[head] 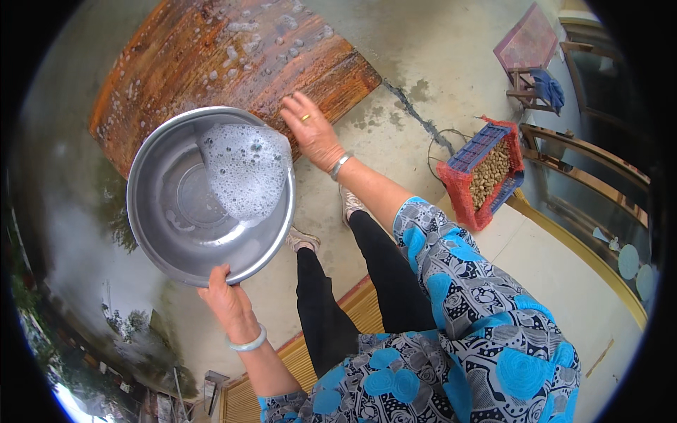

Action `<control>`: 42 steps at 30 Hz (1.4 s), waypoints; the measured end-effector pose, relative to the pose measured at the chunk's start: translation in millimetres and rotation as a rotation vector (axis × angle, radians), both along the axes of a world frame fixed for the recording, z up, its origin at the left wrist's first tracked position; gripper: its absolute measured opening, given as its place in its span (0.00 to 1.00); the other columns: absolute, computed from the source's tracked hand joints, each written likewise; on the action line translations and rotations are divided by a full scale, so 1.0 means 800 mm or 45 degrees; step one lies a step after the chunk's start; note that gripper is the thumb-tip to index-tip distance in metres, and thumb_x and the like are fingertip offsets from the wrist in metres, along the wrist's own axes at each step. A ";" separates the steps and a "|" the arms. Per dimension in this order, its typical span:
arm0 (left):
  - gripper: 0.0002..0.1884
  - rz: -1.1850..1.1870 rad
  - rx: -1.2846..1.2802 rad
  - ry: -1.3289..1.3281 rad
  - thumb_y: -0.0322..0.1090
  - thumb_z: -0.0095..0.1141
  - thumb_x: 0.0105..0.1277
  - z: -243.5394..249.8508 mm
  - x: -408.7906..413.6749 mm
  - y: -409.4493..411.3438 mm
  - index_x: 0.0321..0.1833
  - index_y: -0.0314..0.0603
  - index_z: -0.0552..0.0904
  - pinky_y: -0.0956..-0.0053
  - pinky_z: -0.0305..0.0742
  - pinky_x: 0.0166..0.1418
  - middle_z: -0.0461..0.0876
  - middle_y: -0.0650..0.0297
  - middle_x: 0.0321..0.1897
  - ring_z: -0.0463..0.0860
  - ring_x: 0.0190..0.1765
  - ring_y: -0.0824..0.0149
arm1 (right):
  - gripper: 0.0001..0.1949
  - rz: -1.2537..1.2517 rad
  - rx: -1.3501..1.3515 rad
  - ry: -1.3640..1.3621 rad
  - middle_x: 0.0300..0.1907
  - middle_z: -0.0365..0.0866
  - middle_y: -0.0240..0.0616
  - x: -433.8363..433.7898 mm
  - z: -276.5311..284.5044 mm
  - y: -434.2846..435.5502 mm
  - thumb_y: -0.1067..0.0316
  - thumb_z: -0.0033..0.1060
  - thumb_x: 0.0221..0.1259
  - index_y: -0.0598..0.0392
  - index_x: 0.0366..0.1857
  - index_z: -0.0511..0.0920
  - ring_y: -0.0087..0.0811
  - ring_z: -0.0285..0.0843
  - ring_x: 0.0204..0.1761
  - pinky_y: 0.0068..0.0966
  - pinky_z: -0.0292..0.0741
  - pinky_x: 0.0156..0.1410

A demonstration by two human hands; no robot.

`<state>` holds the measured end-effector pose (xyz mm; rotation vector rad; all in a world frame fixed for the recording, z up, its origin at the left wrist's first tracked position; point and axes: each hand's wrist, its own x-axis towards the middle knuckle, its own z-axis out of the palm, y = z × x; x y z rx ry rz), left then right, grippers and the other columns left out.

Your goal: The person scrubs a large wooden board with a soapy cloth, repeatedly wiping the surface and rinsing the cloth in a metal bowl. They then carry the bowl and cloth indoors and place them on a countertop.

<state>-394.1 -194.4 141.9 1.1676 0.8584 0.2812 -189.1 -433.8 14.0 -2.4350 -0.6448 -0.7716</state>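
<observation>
My left hand grips the near rim of a wide stainless steel basin. The basin is tilted over the near edge of a wooden tabletop, and white soap suds gather at its right side. My right hand is just to the right of the basin, fingers extended, holding nothing. It is over the near right part of the tabletop; whether it touches the wood I cannot tell. The wood looks wet and carries scattered patches of foam.
To the right stands a blue plastic crate with red mesh netting, holding many small tan items. Behind it are a wooden stool with blue cloth. A dark crack runs across the wet concrete floor.
</observation>
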 end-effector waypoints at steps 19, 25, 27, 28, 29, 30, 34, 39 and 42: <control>0.30 0.333 0.237 -0.008 0.16 0.49 0.54 0.023 0.009 0.116 0.65 0.34 0.69 0.67 0.85 0.41 0.77 0.54 0.53 0.84 0.46 0.60 | 0.16 0.515 -0.213 -0.157 0.58 0.72 0.42 0.100 0.030 0.165 0.75 0.53 0.57 0.58 0.51 0.77 0.46 0.67 0.67 0.34 0.75 0.69; 0.28 0.393 0.300 -0.028 0.18 0.50 0.54 0.011 0.035 0.154 0.62 0.34 0.70 0.67 0.81 0.39 0.78 0.56 0.50 0.83 0.43 0.63 | 0.24 -0.088 -0.217 -0.075 0.63 0.72 0.48 0.177 0.049 0.095 0.87 0.51 0.55 0.60 0.58 0.73 0.48 0.64 0.71 0.35 0.67 0.77; 0.28 0.399 0.250 -0.046 0.18 0.50 0.54 0.006 0.047 0.160 0.62 0.35 0.71 0.65 0.82 0.39 0.78 0.55 0.50 0.83 0.44 0.62 | 0.26 -0.147 -0.192 0.015 0.64 0.72 0.50 0.145 0.022 0.121 0.91 0.48 0.51 0.63 0.58 0.71 0.48 0.62 0.73 0.33 0.64 0.80; 0.28 0.400 0.217 -0.053 0.18 0.50 0.54 0.004 0.049 0.167 0.63 0.35 0.71 0.64 0.83 0.40 0.78 0.55 0.50 0.84 0.44 0.61 | 0.26 -0.100 -0.275 0.017 0.64 0.71 0.51 0.117 0.014 0.153 0.92 0.48 0.49 0.62 0.57 0.72 0.47 0.60 0.74 0.34 0.65 0.80; 0.28 0.395 0.184 -0.056 0.18 0.50 0.54 0.001 0.048 0.176 0.63 0.35 0.70 0.62 0.84 0.40 0.78 0.55 0.50 0.84 0.44 0.61 | 0.25 0.021 -0.217 0.061 0.65 0.70 0.52 0.086 -0.002 0.189 0.92 0.49 0.49 0.62 0.54 0.73 0.47 0.61 0.74 0.35 0.66 0.79; 0.28 0.394 0.159 -0.053 0.17 0.50 0.54 -0.001 0.047 0.185 0.63 0.35 0.70 0.61 0.84 0.40 0.78 0.55 0.50 0.84 0.44 0.61 | 0.23 0.186 -0.247 0.064 0.66 0.69 0.52 0.058 -0.002 0.231 0.89 0.50 0.52 0.62 0.55 0.74 0.47 0.60 0.74 0.36 0.66 0.79; 0.29 0.396 0.100 -0.135 0.17 0.49 0.54 -0.011 0.061 0.201 0.63 0.35 0.70 0.58 0.85 0.41 0.77 0.55 0.50 0.84 0.45 0.60 | 0.16 0.551 -0.364 -0.029 0.67 0.70 0.42 0.084 -0.019 0.279 0.76 0.52 0.61 0.59 0.52 0.79 0.49 0.61 0.73 0.35 0.68 0.75; 0.30 0.453 0.141 -0.127 0.17 0.49 0.54 -0.005 0.054 0.244 0.64 0.35 0.69 0.59 0.85 0.41 0.77 0.55 0.51 0.84 0.46 0.60 | 0.23 0.009 -0.398 -0.089 0.68 0.69 0.46 0.206 0.015 0.150 0.79 0.52 0.60 0.58 0.62 0.72 0.48 0.61 0.73 0.38 0.66 0.76; 0.31 0.478 0.145 -0.152 0.17 0.49 0.54 -0.004 0.051 0.246 0.66 0.34 0.68 0.59 0.85 0.43 0.77 0.55 0.53 0.84 0.47 0.59 | 0.22 -0.188 -0.195 -0.008 0.66 0.70 0.53 0.207 0.022 0.119 0.81 0.51 0.59 0.60 0.60 0.73 0.50 0.62 0.73 0.40 0.65 0.76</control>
